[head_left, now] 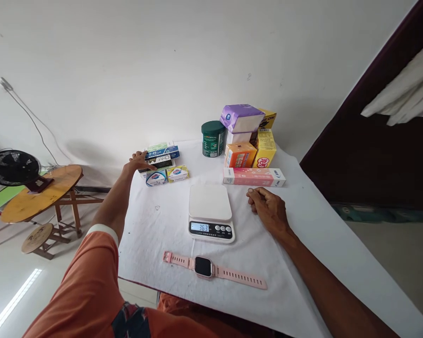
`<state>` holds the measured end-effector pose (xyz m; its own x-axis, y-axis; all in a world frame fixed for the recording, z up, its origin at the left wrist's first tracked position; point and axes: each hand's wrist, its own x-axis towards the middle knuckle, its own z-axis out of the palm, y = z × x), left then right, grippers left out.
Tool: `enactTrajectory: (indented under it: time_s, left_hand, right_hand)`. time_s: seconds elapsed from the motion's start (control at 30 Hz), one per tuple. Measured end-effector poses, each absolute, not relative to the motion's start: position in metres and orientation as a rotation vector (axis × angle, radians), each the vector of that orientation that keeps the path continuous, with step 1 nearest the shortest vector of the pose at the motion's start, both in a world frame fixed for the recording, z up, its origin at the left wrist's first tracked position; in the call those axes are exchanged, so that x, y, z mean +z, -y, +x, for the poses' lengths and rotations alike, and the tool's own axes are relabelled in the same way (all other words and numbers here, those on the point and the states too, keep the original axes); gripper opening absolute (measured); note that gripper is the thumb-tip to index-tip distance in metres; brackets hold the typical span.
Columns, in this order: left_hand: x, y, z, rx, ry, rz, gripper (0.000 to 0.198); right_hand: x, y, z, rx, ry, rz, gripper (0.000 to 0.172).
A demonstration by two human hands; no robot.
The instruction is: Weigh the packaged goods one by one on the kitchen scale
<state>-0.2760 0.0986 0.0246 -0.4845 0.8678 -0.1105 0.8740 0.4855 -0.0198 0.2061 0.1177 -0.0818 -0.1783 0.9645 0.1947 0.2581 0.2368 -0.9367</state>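
My left hand (138,162) reaches to the back left of the table, thumb and fingers around the left ends of stacked toothpaste boxes. One is a blue box (164,153), another a black-and-white box (164,162). Just in front lie a blue-and-white soap box (156,178) and a yellow one (178,173). My right hand (269,209) rests loosely curled on the cloth, with nothing visible in it. To its left sits a white kitchen scale (210,203), its pan bare and its display reading 363, possibly with a minus sign. A pink smartwatch (203,266) lies flat before it.
At the back stand a green canister (213,139), a purple tissue pack (242,118), an orange box (240,155) and a yellow box (265,149). A long pink box (254,177) lies before them. Left, a black fan (13,168) stands on a wooden table (65,180).
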Motion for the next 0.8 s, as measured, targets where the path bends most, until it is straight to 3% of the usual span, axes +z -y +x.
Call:
enactTrajectory:
  time_s: [0.17, 0.5, 0.7, 0.8]
  left_hand:
    - [0.037, -0.096, -0.271, -0.228, -2.643, 1.49, 0.131]
    - [0.024, -0.073, -0.255, -0.056, -2.679, 1.64, 0.114]
    - [0.027, -0.075, -0.27, 0.08, -2.647, 1.508, 0.074]
    - [0.03, -0.075, -0.282, 0.107, -2.624, 1.567, 0.066]
  right_hand:
    - [-0.082, -0.117, 0.206, 0.999, 1.624, -1.173, 0.041]
    - [-0.08, -0.116, 0.206, 0.967, 1.654, -1.181, 0.039]
    - [-0.082, -0.117, 0.206, 0.966, 1.646, -1.182, 0.038]
    - [-0.081, -0.117, 0.207, 0.957, 1.661, -1.171, 0.041]
